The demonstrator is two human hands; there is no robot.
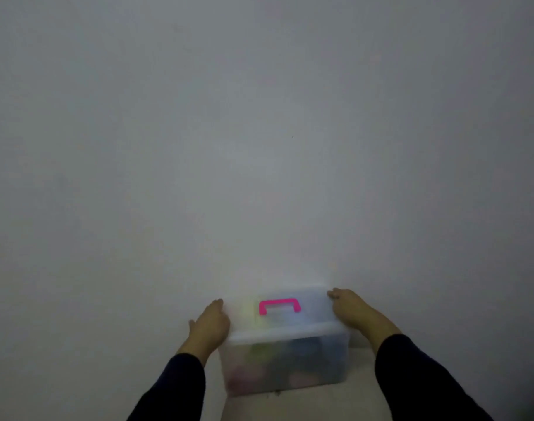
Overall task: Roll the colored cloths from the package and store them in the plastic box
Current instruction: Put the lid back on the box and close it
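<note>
Plastic box (pixel 285 364) sits low centre on the worktop (pixel 360 399), close against a plain grey wall (pixel 259 132). Lid (pixel 277 314) is on, with the pink handle (pixel 279 305) on top. Through the translucent walls we see colored cloths (pixel 259 354) inside as blurred yellow-green, pink and dark shapes. We can't tell whether they're rolled.

Our left hand (pixel 209 325) lies flat against the lid's left end and our right hand (pixel 349 308) against its right end. On both, the grip is apart: fingers straight, pressing rather than wrapped round anything.

We judge the task near done, with the lid being seated.

Risks:
- Uneven press from the two sides could leave one corner unlatched, so the lid may pop off on lifting.
- A cloth edge caught under the rim would stop it closing. The frame is too soft to check.
- Pushing forward could skid the box into the wall.

Package isn't in view.
</note>
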